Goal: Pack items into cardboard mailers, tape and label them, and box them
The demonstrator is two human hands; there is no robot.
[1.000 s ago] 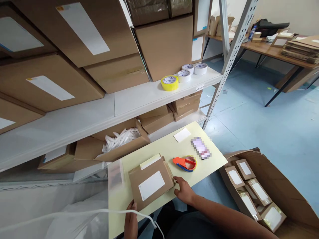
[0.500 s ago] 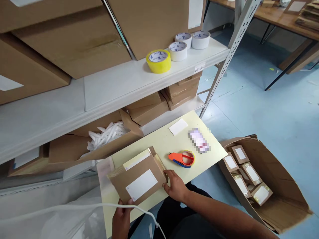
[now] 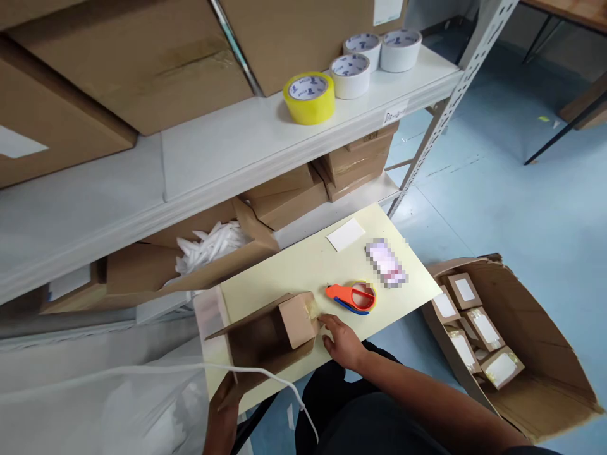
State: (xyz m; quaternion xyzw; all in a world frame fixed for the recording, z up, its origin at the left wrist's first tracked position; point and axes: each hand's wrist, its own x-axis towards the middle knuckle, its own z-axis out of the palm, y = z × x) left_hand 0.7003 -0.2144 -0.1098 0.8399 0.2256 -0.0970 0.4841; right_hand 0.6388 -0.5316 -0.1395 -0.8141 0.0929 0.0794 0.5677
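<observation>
A brown cardboard box lies on the pale yellow board with its open side up, and its inside is bare. A flap with clear tape on its edge stands at the right end. My left hand is closed on the near left corner, its fingertips partly hidden by cardboard. My right hand touches the taped right end with its fingertips, thumb apart from the fingers. Just beyond that hand lie an orange tape cutter and a white card.
A blurred-out flat object lies on the board. On the shelf stand a yellow tape roll and three white ones. At right on the floor, a large carton holds several labelled boxes. A white cord crosses near my left hand.
The box has been turned so its labelled face is out of sight and its open inside shows. My left hand has moved slightly left and down; the right remains at the box's right end.
</observation>
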